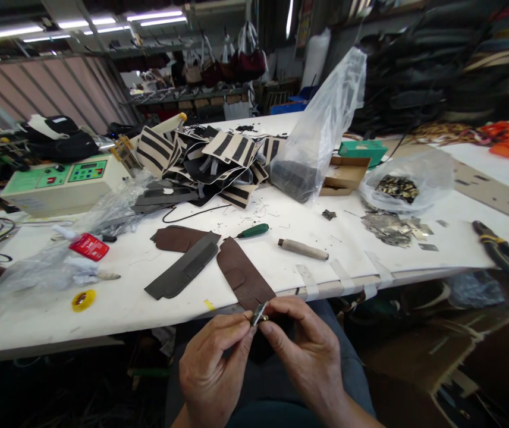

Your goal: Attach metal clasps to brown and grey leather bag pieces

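Left hand (219,359) and right hand (305,345) meet at the table's (125,300) near edge, thumbs and fingertips pinching a small part (258,314), dark with brassy glint, between them. Brown flap (243,270) just beyond; can't tell if joined. Part looks light, stiff, perhaps slick; best held by its edges. Plates (388,229) beyond, rightward of right hand.

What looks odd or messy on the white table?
The metal plates lie in a loose heap in front of the low plastic bag, some strayed apart. They look spilled, though maybe someone put them there.
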`<action>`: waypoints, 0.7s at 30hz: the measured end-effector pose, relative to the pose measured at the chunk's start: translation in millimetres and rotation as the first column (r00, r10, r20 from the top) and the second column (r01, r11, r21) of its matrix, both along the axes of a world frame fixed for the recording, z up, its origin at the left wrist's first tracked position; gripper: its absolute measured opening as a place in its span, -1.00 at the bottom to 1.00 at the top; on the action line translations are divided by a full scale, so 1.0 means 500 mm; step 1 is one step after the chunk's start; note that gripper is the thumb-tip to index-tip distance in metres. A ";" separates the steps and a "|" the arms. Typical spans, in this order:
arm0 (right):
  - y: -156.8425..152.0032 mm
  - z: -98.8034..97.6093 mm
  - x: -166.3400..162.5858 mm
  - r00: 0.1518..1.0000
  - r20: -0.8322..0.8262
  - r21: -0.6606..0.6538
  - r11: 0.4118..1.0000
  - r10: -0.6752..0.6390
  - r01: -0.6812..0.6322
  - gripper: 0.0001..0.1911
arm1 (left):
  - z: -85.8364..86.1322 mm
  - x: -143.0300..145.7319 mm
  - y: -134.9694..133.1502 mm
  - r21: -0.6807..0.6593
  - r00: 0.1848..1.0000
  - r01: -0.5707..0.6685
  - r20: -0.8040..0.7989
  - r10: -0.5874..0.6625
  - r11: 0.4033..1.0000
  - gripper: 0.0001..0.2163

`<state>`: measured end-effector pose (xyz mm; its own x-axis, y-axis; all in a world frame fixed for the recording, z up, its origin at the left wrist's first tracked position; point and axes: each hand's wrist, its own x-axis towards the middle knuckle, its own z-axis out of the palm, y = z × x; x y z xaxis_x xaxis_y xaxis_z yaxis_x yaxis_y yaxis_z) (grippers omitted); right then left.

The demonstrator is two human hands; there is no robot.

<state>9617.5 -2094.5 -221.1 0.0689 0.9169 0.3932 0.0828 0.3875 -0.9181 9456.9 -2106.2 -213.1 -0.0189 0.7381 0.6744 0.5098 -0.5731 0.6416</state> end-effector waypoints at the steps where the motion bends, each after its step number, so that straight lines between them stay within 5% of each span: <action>1: 0.002 0.002 0.000 1.000 0.010 -0.018 1.000 -0.002 0.002 -0.77 | -0.003 0.001 0.000 -0.012 1.000 0.009 -0.001 -0.009 1.000 -0.73; 7: 0.015 0.008 0.001 0.996 0.010 -0.059 0.994 0.090 -0.089 -0.92 | -0.026 0.001 -0.006 -0.252 0.983 0.052 0.182 -0.005 0.966 -0.78; 12: 0.022 -0.001 0.009 0.994 -0.010 -0.076 0.992 0.105 -0.105 -0.90 | -0.029 0.002 0.001 -0.530 0.848 0.250 0.524 0.081 0.811 -0.69; 16: 0.031 -0.013 0.024 0.986 -0.049 -0.124 0.978 0.161 -0.166 -0.93 | -0.022 -0.002 0.024 -0.536 0.798 0.403 0.602 0.001 0.742 -0.89; 21: 0.047 -0.014 0.042 0.957 -0.088 -0.202 0.936 0.275 -0.288 -0.87 | -0.027 -0.008 0.041 -0.511 0.711 0.559 0.701 -0.061 0.653 -0.90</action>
<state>9638.6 -2071.0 -227.9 -0.1875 0.9632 0.1926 -0.0568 0.1851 -0.9811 9453.1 -2085.7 -226.7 0.1120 0.9922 -0.0541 -0.2315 0.0790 0.9696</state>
